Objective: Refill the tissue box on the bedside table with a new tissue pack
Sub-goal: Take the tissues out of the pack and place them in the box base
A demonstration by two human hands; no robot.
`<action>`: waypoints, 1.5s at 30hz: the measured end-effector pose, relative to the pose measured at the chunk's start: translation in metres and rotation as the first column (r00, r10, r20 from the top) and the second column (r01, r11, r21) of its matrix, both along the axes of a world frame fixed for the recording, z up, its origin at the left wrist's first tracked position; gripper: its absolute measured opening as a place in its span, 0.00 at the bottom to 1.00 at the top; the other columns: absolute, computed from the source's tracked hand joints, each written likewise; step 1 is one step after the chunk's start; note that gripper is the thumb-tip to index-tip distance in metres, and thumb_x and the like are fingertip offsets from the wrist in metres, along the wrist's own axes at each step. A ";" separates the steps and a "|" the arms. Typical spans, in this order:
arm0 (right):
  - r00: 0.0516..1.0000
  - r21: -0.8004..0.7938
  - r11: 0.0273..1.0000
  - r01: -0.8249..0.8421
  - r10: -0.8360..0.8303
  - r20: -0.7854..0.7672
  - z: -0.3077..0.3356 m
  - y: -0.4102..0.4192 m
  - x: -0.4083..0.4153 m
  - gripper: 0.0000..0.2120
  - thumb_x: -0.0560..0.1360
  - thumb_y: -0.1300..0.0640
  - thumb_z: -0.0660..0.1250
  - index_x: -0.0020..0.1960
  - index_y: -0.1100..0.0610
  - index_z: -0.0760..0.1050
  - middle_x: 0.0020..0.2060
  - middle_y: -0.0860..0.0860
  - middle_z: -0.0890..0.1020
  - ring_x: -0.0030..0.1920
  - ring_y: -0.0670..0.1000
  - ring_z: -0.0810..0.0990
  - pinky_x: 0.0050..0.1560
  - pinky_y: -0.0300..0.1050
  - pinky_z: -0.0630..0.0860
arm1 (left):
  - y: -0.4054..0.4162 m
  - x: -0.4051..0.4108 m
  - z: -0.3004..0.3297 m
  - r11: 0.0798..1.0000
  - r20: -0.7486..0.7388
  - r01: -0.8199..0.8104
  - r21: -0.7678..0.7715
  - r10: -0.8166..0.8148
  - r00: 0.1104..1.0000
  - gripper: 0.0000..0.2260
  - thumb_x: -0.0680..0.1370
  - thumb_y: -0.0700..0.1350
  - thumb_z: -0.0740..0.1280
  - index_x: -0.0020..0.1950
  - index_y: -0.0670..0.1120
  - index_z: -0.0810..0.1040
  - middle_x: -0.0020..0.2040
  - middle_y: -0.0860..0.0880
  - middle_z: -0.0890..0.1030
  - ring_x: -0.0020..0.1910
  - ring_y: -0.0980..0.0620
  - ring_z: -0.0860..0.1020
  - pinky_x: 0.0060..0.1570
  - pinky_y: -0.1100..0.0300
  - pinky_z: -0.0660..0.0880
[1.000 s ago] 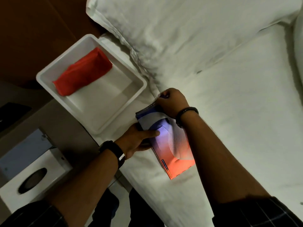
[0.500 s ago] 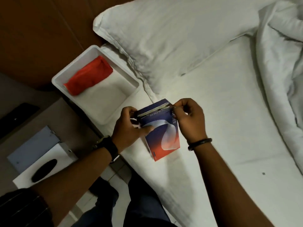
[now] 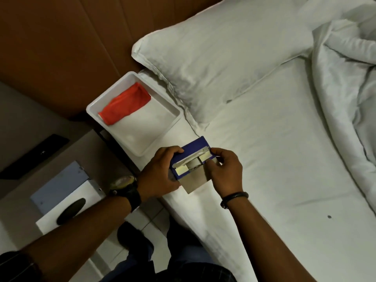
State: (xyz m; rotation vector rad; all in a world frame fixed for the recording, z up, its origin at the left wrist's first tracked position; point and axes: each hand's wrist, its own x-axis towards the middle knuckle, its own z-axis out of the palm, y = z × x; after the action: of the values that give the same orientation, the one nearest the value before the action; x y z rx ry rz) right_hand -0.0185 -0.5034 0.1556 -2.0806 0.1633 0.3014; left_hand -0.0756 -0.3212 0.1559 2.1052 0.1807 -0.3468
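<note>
A blue cardboard tissue pack (image 3: 195, 146) stands on end near the bed's left edge, its top end open with pale flaps showing. My left hand (image 3: 160, 176) grips its left side. My right hand (image 3: 225, 171) pinches an opened end flap on the right. The white tissue box (image 3: 69, 208) with a dark oval slot sits on the bedside table (image 3: 101, 143) at lower left, partly behind my left forearm.
A white tray (image 3: 175, 115) holding a folded red cloth (image 3: 125, 106) lies on the bed corner beside a white pillow (image 3: 213, 58). A rumpled duvet (image 3: 345, 88) is at right. A dark flat device (image 3: 34, 153) rests on the table. A brown headboard (image 3: 71, 37) is behind.
The pack was lying flat, then was stood on end, and its top end flaps have been pulled open. The view has shifted back and to the right.
</note>
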 end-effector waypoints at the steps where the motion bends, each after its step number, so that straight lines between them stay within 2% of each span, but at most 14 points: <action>1: 0.999 -0.013 0.999 -0.029 0.029 0.020 0.001 0.001 -0.002 0.15 0.70 0.64 0.69 0.56 0.54 0.80 0.48 0.45 0.76 0.49 0.46 0.75 0.50 0.38 0.74 | 0.006 0.001 0.003 0.998 -0.074 0.043 -0.049 -0.046 0.996 0.38 0.66 0.37 0.77 0.71 0.50 0.62 0.67 0.49 0.65 0.65 0.51 0.70 0.60 0.53 0.77; 4: 0.994 -0.034 0.996 -0.087 0.089 0.064 0.003 0.002 -0.007 0.14 0.71 0.63 0.69 0.56 0.55 0.80 0.47 0.45 0.76 0.49 0.47 0.75 0.52 0.45 0.76 | 0.010 0.003 0.008 0.994 -0.136 -0.022 -0.103 0.008 0.991 0.36 0.68 0.37 0.74 0.71 0.53 0.62 0.67 0.53 0.65 0.65 0.54 0.70 0.56 0.63 0.77; 7: 0.983 -0.068 0.987 -0.144 0.150 0.105 0.003 0.003 -0.009 0.14 0.72 0.60 0.69 0.58 0.55 0.79 0.48 0.44 0.77 0.50 0.48 0.77 0.52 0.42 0.74 | -0.002 0.011 0.010 0.977 -0.007 -0.168 0.131 0.171 0.985 0.33 0.69 0.46 0.76 0.70 0.50 0.66 0.64 0.53 0.68 0.59 0.54 0.73 0.53 0.64 0.76; 10: 0.971 -0.134 0.969 -0.208 0.221 0.092 0.004 0.005 -0.011 0.16 0.72 0.52 0.71 0.59 0.54 0.77 0.49 0.46 0.78 0.49 0.46 0.75 0.50 0.38 0.71 | -0.007 0.016 0.003 0.925 0.115 -0.122 0.359 0.086 0.990 0.28 0.71 0.52 0.74 0.67 0.46 0.71 0.61 0.48 0.76 0.55 0.49 0.77 0.52 0.58 0.78; 16: 0.944 -0.287 0.913 -0.290 0.322 0.071 0.003 0.005 -0.005 0.18 0.72 0.43 0.70 0.56 0.53 0.76 0.49 0.49 0.78 0.48 0.50 0.76 0.45 0.39 0.70 | -0.002 0.018 0.002 0.896 0.383 -0.112 0.430 -0.069 0.921 0.14 0.76 0.49 0.67 0.56 0.40 0.79 0.48 0.43 0.84 0.45 0.46 0.83 0.43 0.64 0.76; 20: 0.934 -0.369 0.876 -0.311 0.354 0.054 0.001 0.013 -0.006 0.22 0.72 0.41 0.70 0.58 0.55 0.74 0.50 0.50 0.78 0.48 0.49 0.75 0.41 0.33 0.64 | 0.005 0.024 0.003 0.889 0.435 -0.132 0.439 -0.082 0.897 0.17 0.80 0.50 0.55 0.47 0.41 0.79 0.33 0.46 0.80 0.28 0.50 0.78 0.29 0.59 0.79; 24: 0.927 -0.429 0.850 -0.306 0.369 0.071 0.002 0.017 -0.005 0.22 0.71 0.42 0.71 0.57 0.56 0.74 0.50 0.52 0.78 0.47 0.51 0.76 0.42 0.37 0.65 | 0.009 0.029 -0.003 0.912 0.400 -0.327 0.248 0.211 0.892 0.08 0.81 0.43 0.61 0.57 0.41 0.74 0.45 0.50 0.78 0.41 0.53 0.79 0.35 0.73 0.73; 28: 0.929 -0.470 0.831 -0.298 0.366 0.058 0.006 0.020 0.001 0.19 0.72 0.44 0.70 0.55 0.56 0.73 0.49 0.52 0.78 0.46 0.52 0.76 0.42 0.39 0.65 | 0.012 0.032 -0.005 0.841 0.251 -0.511 0.178 0.463 0.850 0.06 0.76 0.37 0.66 0.48 0.47 0.72 0.50 0.49 0.73 0.49 0.47 0.77 0.42 0.63 0.73; 31: 0.926 -0.487 0.818 -0.306 0.374 0.046 0.010 0.020 0.003 0.15 0.73 0.45 0.68 0.51 0.56 0.73 0.46 0.51 0.78 0.43 0.52 0.74 0.39 0.39 0.64 | 0.001 0.026 -0.004 0.867 0.180 -0.453 0.206 0.421 0.889 0.10 0.72 0.46 0.72 0.49 0.49 0.74 0.52 0.52 0.69 0.48 0.50 0.76 0.43 0.63 0.71; 34: 0.931 -0.424 0.858 -0.289 0.355 0.085 0.016 0.022 0.003 0.09 0.73 0.48 0.67 0.44 0.53 0.74 0.39 0.48 0.79 0.36 0.48 0.73 0.33 0.37 0.63 | -0.013 0.019 -0.006 0.887 0.073 -0.378 0.265 0.373 0.925 0.30 0.66 0.56 0.76 0.62 0.48 0.70 0.58 0.53 0.65 0.47 0.56 0.70 0.43 0.64 0.70; 37: 0.975 -0.197 0.962 -0.191 0.209 0.075 0.019 0.018 0.010 0.07 0.75 0.52 0.65 0.39 0.52 0.78 0.33 0.45 0.80 0.32 0.44 0.76 0.34 0.38 0.68 | -0.016 0.017 -0.006 0.901 -0.046 -0.368 0.232 0.388 0.921 0.30 0.68 0.49 0.75 0.66 0.48 0.67 0.65 0.48 0.66 0.49 0.54 0.71 0.47 0.62 0.72; 40: 0.997 -0.048 0.996 -0.068 0.070 0.036 0.019 0.004 0.023 0.10 0.76 0.58 0.64 0.37 0.50 0.78 0.31 0.46 0.82 0.33 0.44 0.79 0.36 0.44 0.75 | -0.006 0.017 -0.006 0.931 -0.163 -0.361 0.060 0.366 0.916 0.29 0.71 0.43 0.71 0.70 0.48 0.65 0.68 0.48 0.65 0.56 0.54 0.68 0.53 0.63 0.73; 42: 0.998 -0.049 0.998 -0.049 0.050 0.026 0.016 -0.003 0.032 0.07 0.76 0.59 0.65 0.43 0.51 0.80 0.35 0.47 0.83 0.37 0.49 0.82 0.41 0.47 0.78 | 0.001 0.016 -0.004 0.940 -0.193 -0.337 -0.059 0.320 0.927 0.28 0.72 0.40 0.68 0.71 0.48 0.66 0.69 0.48 0.65 0.61 0.53 0.70 0.54 0.63 0.76; 45: 0.993 -0.186 0.979 -0.081 0.095 0.070 0.009 -0.005 0.040 0.07 0.75 0.58 0.66 0.51 0.54 0.80 0.41 0.47 0.82 0.37 0.43 0.78 0.40 0.42 0.72 | 0.007 0.010 -0.003 0.947 -0.146 -0.290 -0.140 0.270 0.952 0.28 0.73 0.35 0.67 0.71 0.49 0.67 0.72 0.51 0.65 0.65 0.56 0.66 0.51 0.75 0.71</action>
State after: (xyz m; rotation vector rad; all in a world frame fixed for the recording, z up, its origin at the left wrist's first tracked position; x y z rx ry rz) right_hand 0.0217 -0.5087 0.1644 -2.2828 0.0530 0.2661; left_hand -0.0660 -0.3143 0.1531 1.8685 0.5059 -0.3105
